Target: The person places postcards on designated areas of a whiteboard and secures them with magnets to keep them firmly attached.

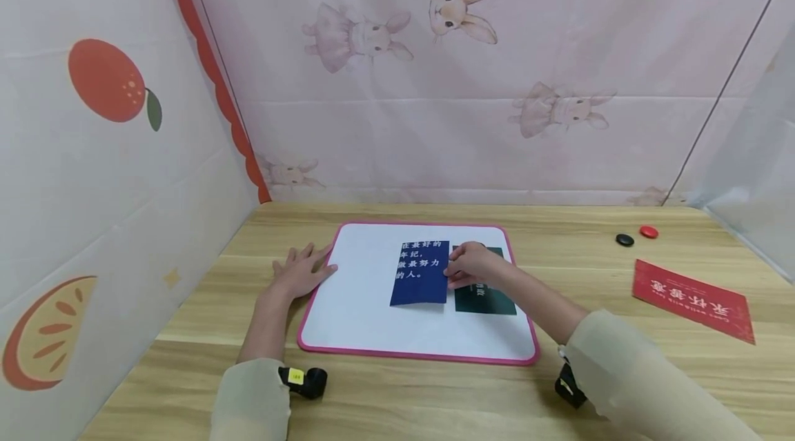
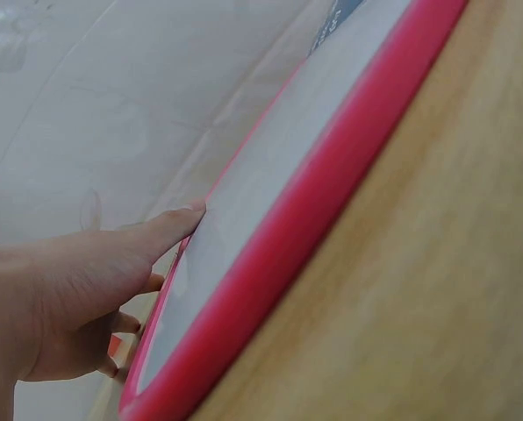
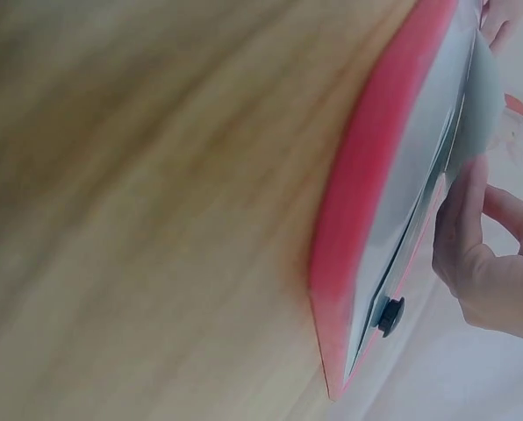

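Observation:
A white board with a pink rim (image 1: 354, 330) lies flat on the wooden table. My left hand (image 1: 301, 272) rests at its left edge, fingers spread on the table side and the thumb (image 2: 187, 215) over the rim. Between thumb and fingers, my right hand (image 1: 475, 265) pinches the right edge of a dark blue card (image 1: 422, 286) with white Chinese writing. In the right wrist view that card (image 3: 481, 101) bends up off the board. Partly behind the right hand, a dark green card (image 1: 484, 299) lies on the board's right side, with a black round magnet (image 3: 390, 316) at it.
To the right on the table (image 1: 584, 386) lies a red card (image 1: 692, 299) with pale writing. Beyond it sit a black magnet (image 1: 624, 239) and a red magnet (image 1: 649, 231). Printed cloth (image 1: 397, 144) hangs at the back and along the left side.

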`<state>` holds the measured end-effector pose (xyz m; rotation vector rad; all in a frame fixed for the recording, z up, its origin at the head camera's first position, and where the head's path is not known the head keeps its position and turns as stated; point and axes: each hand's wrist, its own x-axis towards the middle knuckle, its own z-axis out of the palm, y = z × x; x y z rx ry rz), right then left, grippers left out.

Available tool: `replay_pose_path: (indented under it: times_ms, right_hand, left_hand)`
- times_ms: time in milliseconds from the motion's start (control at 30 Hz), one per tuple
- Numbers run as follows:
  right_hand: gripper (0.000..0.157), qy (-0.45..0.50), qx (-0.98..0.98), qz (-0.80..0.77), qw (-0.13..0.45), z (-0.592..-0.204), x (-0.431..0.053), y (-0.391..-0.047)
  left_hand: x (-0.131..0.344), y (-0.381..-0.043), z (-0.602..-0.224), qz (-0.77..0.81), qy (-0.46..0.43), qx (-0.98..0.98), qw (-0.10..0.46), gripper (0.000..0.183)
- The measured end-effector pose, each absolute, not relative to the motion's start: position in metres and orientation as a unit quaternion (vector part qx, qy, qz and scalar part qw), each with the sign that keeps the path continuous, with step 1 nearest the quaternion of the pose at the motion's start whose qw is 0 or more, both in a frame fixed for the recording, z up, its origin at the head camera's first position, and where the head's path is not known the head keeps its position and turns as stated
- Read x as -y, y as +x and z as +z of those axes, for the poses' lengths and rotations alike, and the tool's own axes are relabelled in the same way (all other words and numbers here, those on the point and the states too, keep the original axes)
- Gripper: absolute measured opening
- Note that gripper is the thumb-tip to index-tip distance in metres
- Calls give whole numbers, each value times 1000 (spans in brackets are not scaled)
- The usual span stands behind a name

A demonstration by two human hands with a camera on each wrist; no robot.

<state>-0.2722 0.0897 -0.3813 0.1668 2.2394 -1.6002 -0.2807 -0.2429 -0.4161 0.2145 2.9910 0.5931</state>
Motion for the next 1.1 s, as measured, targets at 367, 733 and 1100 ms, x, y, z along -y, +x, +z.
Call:
replay_pose_path:
  times_ms: [367, 733, 1100]
  right_hand:
    - [31, 56, -822, -535, 184, -384, -84, -273]
    - [27, 49, -836, -514, 187, -385, -83, -275]
    - [23, 50, -840, -507, 187, -385, -82, -276]
  left_hand:
    - [244, -283, -418, 197, 71, -977, 43, 65]
    - [243, -281, -417, 194, 70, -978, 43, 64]
    - [242, -280, -416, 194, 73, -977, 42, 63]
